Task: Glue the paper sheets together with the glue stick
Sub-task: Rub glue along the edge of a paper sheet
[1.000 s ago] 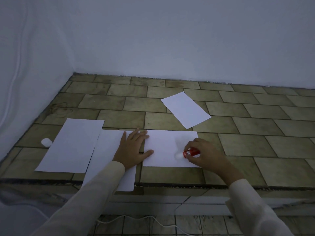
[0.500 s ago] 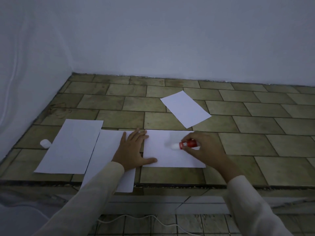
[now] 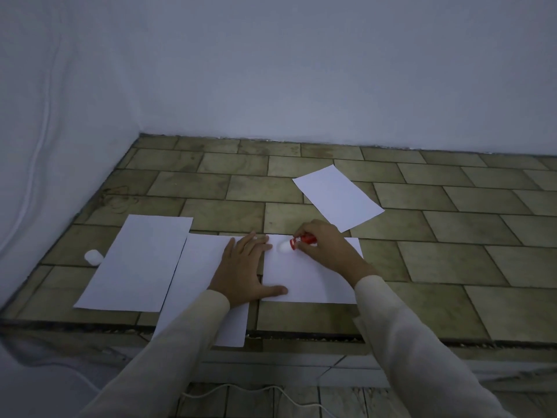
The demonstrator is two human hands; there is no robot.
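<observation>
Several white paper sheets lie on a tiled ledge. My right hand (image 3: 327, 247) grips a red glue stick (image 3: 302, 239), its white tip pressed on the far left part of the middle sheet (image 3: 313, 282). My left hand (image 3: 245, 271) lies flat with spread fingers, pinning that sheet's left edge and overlapping the neighbouring sheet (image 3: 199, 285). Another sheet (image 3: 135, 263) lies further left, and one more sheet (image 3: 337, 196) lies askew behind my hands.
The white glue cap (image 3: 92, 256) stands on the tiles left of the leftmost sheet. White walls close the ledge at the back and left. The ledge's front edge (image 3: 301, 337) runs under my forearms; a white cable (image 3: 256, 393) lies on the floor below.
My right hand has carried the glue stick across the middle sheet from its near right part to its far left part. My left hand has stayed flat in place.
</observation>
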